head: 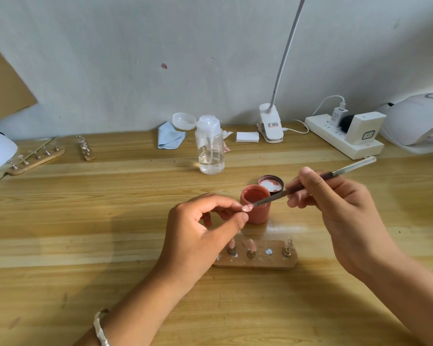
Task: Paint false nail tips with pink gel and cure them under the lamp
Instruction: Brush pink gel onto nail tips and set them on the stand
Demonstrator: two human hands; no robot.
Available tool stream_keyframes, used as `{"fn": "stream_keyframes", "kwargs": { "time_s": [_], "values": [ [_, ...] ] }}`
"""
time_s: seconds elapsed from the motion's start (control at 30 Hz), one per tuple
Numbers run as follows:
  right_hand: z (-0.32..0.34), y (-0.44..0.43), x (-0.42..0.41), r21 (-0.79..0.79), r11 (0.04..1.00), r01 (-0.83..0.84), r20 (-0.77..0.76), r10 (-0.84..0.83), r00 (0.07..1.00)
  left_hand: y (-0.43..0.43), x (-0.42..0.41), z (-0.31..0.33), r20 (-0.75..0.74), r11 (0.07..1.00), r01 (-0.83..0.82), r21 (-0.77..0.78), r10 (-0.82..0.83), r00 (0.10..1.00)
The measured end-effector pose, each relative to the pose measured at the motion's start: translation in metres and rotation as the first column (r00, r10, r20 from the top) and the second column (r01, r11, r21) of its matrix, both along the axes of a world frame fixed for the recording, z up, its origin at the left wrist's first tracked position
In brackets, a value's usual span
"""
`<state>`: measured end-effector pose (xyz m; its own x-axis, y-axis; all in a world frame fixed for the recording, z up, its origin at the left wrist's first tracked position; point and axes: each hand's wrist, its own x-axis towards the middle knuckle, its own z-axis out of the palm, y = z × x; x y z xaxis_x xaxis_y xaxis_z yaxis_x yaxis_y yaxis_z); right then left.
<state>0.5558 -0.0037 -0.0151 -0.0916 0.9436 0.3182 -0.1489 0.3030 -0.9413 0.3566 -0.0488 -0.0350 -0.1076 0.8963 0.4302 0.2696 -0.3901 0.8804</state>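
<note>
Two hands work over a wooden table [85, 221]. Left hand [205, 231] pinches one false nail tip [247, 208] between thumb and forefinger, with the other fingers curled loosely underneath. It holds the tip just in front of the one pink gel jar [256, 214]. Right hand [335, 203] grips one brush [310, 187] pen-style, fingers closed round the handle, and the bristle end touches the held tip.

The jar is open and upright, with its one lid [271, 183] lying inside-up just behind it. One near holder [260, 262] carries three visible tips on pegs: pink tip [231, 245], second pink tip [250, 244] and clear tip [288, 243]. One bare slot sits between them, and the holder's left end is hidden by the hand.

Two more holders sit far left, long holder [35, 158] and short holder [86, 152]; tip counts there are too small to tell. Along the wall are one pump bottle [210, 151], one blue cloth [169, 138], one pad stack [247, 136], one clip lamp [270, 126] and one power strip [343, 141]. One curing lamp [415, 121] is far right, well apart from the held tip. One bracelet [100, 325] is on the left wrist.
</note>
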Motion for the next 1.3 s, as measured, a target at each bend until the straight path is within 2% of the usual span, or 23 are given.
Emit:
{"fn": "stream_keyframes", "kwargs": {
  "time_s": [0.1, 0.3, 0.57, 0.8, 1.07, 1.2, 1.3],
  "values": [
    [0.001, 0.003, 0.002, -0.036, 0.998, 0.058, -0.012, -0.059, 0.998, 0.001, 0.001, -0.001, 0.01, 1.0, 0.003, 0.01, -0.003, 1.0],
    [-0.001, -0.001, -0.001, -0.012, 0.997, -0.079, 0.021, 0.079, 0.997, 0.002, 0.0, -0.003, -0.009, 0.999, 0.007, 0.034, -0.007, 1.0],
    [0.002, 0.004, 0.005, -0.061, 0.995, 0.082, 0.037, -0.08, 0.996, 0.002, 0.001, -0.003, -0.007, 0.999, 0.007, 0.046, -0.006, 1.0],
    [0.002, -0.001, -0.001, -0.046, 0.999, -0.021, 0.03, 0.023, 0.999, 0.002, 0.0, -0.003, -0.031, 0.999, 0.008, 0.049, -0.007, 1.0],
    [0.002, 0.008, 0.007, -0.078, 0.989, 0.122, 0.033, -0.12, 0.992, 0.0, 0.0, -0.001, 0.025, 0.999, 0.043, 0.03, -0.044, 0.999],
    [0.001, 0.01, 0.008, -0.085, 0.986, 0.144, 0.006, -0.144, 0.99, -0.002, 0.002, 0.002, -0.086, 0.996, 0.069, 0.053, -0.064, 0.994],
    [0.003, 0.012, 0.011, -0.11, 0.981, 0.16, -0.016, -0.163, 0.987, -0.005, 0.011, 0.002, -0.202, 0.987, 0.158, 0.04, -0.147, 0.968]
  ]
}}
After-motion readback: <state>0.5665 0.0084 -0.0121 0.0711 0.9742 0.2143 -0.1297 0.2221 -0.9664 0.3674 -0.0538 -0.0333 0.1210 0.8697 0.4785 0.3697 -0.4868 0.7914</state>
